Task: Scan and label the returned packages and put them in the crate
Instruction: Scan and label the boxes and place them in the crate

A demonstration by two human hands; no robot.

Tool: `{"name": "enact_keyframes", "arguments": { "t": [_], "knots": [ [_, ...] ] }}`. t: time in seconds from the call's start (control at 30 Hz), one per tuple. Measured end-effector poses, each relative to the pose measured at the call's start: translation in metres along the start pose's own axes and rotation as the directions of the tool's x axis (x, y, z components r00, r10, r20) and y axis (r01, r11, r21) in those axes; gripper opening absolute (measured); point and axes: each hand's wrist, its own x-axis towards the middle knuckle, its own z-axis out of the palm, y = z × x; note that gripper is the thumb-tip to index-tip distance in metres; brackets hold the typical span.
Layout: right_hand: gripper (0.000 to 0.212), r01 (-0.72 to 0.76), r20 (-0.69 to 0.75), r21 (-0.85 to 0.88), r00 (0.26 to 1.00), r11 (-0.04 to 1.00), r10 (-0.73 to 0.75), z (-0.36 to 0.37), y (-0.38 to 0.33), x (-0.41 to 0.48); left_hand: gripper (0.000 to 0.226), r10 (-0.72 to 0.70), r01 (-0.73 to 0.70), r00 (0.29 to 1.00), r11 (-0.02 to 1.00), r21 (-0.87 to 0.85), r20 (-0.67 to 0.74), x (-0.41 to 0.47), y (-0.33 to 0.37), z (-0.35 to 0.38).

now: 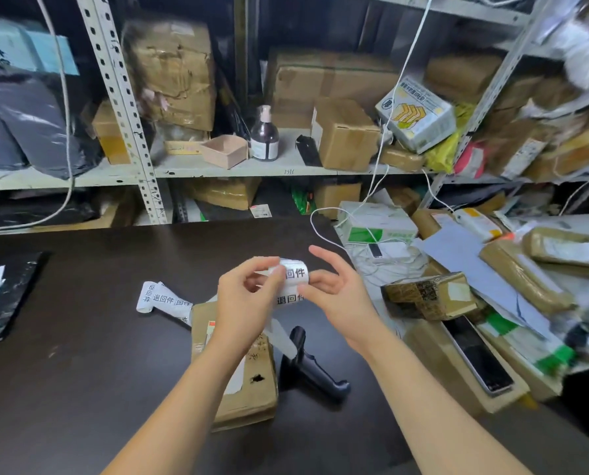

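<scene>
Label roll (pixel 294 274), white and printed with black characters, is held above the middle of the dark bench (pixel 97 354), between both hands. We find the left hand (pixel 248 299) with its fingers (pixel 272 274) curled, thumb and forefinger pinching the left edge of the roll. The right hand (pixel 334 296) grips the roll's right side between the thumb and the lower fingers, while its forefinger stands raised and touches nothing. A printed tail hangs from the roll below the hands.

Directly under the forearms we note a flat brown package (pixel 252 399) lying on the bench, with a torn dark hole in its near right part and a white label partly hidden by the left arm. Just right of it lies a black handheld scanner (pixel 315 368), apart from both hands. A loose strip (pixel 164 299) of the same printed labels lies curled on the bench, left of the package and touching its far left corner.

At the right we record a heap of parcels (pixel 430 296), mostly brown and taped, stacked untidily. Beyond the bench stands a metal shelf (pixel 252 168) loaded with cartons, with a pump bottle (pixel 265 135) upright near its middle.
</scene>
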Motion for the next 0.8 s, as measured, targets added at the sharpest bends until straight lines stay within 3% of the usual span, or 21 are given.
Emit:
{"name": "enact_keyframes", "arguments": {
  "t": [0.03,0.1,0.2,0.27,0.37,0.53,0.8],
  "knots": [
    [0.061,0.021,-0.039,0.018,0.999,1.0,-0.021,0.001,-0.002,0.002,0.02,0.089,-0.09,0.996,0.987,0.131,0.015,0.0,0.0,-0.002],
    [0.056,0.044,-0.094,0.052,0.995,0.998,-0.039,0.002,-0.007,0.005,0.035,0.32,-0.331,0.943,0.857,0.396,0.096,0.0,-0.001,-0.006],
    [0.055,0.057,-0.082,0.064,0.995,0.996,-0.051,0.006,-0.016,0.008,0.039,0.508,-0.567,0.818,0.628,0.533,0.271,0.004,0.001,-0.009],
    [0.057,0.062,-0.039,0.087,0.998,0.994,-0.059,0.008,-0.021,0.009,0.032,0.55,-0.591,0.796,0.618,0.519,0.252,0.006,0.003,-0.009],
    [0.064,0.068,0.028,0.1,0.997,0.993,-0.071,0.008,-0.024,0.007,0.027,0.549,-0.569,0.815,0.699,0.434,0.183,0.009,0.007,-0.012],
    [0.062,0.114,0.034,0.046,0.993,0.992,-0.116,0.013,-0.025,0.006,0.031,0.503,-0.543,0.838,0.729,0.417,0.214,0.014,0.011,-0.019],
    [0.063,0.117,0.032,0.013,0.993,0.993,-0.117,0.012,-0.023,0.01,0.028,0.595,-0.636,0.753,0.546,0.546,0.282,0.024,0.001,-0.027]
  ]
}}
